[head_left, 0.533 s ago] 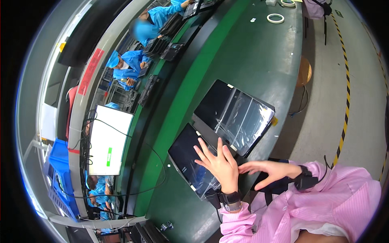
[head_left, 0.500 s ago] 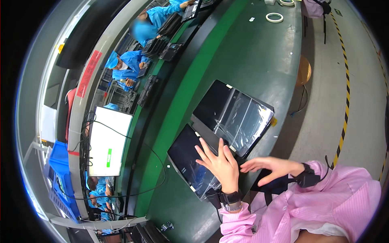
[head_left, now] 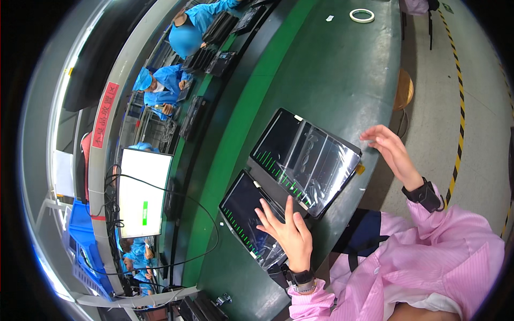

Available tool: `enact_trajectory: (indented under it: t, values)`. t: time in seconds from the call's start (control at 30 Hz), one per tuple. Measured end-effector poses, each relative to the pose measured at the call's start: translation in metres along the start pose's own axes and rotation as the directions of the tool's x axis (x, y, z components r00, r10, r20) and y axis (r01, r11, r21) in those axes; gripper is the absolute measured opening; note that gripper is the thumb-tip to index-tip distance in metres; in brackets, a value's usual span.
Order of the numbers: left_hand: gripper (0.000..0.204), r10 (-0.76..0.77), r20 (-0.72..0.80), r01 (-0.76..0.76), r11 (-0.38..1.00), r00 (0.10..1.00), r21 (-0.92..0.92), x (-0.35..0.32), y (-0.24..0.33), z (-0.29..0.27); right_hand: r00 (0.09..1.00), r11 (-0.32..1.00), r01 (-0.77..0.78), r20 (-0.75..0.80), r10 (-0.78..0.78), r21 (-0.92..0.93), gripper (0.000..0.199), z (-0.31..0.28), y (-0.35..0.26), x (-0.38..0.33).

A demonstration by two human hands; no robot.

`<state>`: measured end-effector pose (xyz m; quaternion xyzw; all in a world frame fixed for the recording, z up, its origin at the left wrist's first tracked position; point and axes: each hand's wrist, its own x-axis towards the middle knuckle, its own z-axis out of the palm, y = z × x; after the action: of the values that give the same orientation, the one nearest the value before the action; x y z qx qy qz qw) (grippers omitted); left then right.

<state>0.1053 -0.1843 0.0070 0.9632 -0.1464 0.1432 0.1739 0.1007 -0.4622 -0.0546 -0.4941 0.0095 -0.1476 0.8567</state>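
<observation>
Two thin, dark display panels covered in clear plastic film lie side by side on the green table. The nearer display panel (head_left: 243, 206) and the farther display panel (head_left: 310, 155) both show a row of green bars. Fingers spread, my left hand (head_left: 292, 238) is over the right part of the nearer panel; whether it touches the film I cannot tell. My right hand (head_left: 393, 152) is off the table's right edge, beside the farther panel's right corner, fingers stretched out and holding nothing. A small yellow tab (head_left: 360, 169) sticks out from under that corner.
A white tape roll (head_left: 362, 16) lies at the table's far end. On the left stand a lit monitor (head_left: 144, 192), with a black cable (head_left: 206, 206) looping over the table, and blue bins (head_left: 85, 246). Workers in blue (head_left: 163, 88) sit beyond. A round stool (head_left: 404, 91) stands right.
Green bars have appeared on both display panels. My right hand has moved away from beside my left hand, out to the farther panel's right corner. The left hand has barely shifted.
</observation>
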Motion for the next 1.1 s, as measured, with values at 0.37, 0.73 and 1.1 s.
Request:
enact_trajectory:
  t: [0.37,0.73,1.1]
  values:
    - [0.039,0.01,0.08,-0.012,1.0,0.997,0.021,-0.001,0.002,-0.004,0.997,0.993,-0.032,0.067,0.04,-0.114,0.032,0.019,0.03,0.033]
    - [0.053,-0.59,-0.043,0.47,0.683,0.806,-0.559,-0.058,-0.149,-0.073,0.898,0.953,-0.134,0.374,0.232,-0.27,0.057,0.026,0.047,0.109]
    - [0.058,-0.498,-0.003,0.277,0.486,0.867,-0.829,-0.051,-0.2,-0.022,0.914,0.858,0.164,0.403,0.054,-0.487,0.04,0.05,0.088,0.191]
